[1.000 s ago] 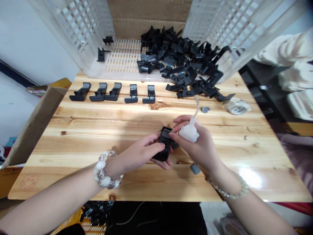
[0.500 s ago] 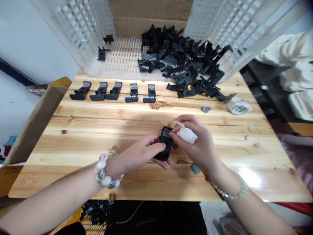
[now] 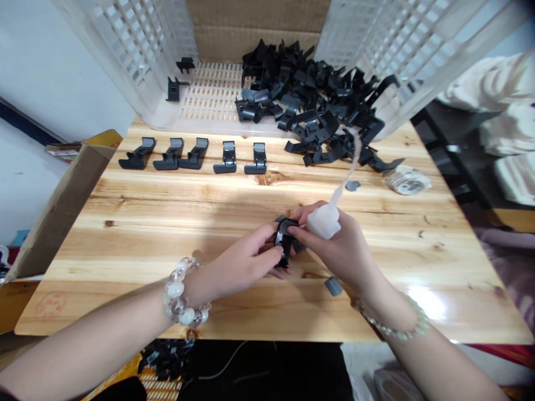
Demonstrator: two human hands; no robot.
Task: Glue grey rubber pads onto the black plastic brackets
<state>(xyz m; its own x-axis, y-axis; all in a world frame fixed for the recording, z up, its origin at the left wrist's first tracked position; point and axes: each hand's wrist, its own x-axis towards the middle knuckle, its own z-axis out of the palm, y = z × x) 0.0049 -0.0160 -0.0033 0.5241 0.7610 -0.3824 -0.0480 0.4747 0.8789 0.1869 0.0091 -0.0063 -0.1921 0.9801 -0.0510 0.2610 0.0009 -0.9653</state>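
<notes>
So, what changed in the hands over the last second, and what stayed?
The left hand has turned the black piece edgewise; the right hand has tipped the white bulb, its thin tail now rising up and right. Neither was let go. The black row and heap stayed put.

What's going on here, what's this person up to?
A person's left hand grips a black plastic part while the right hand holds a soft white squeeze bottle against it. On the wooden table, five similar black parts lie in a row, and a heap of more sits in a white lattice crate beyond them.
</notes>
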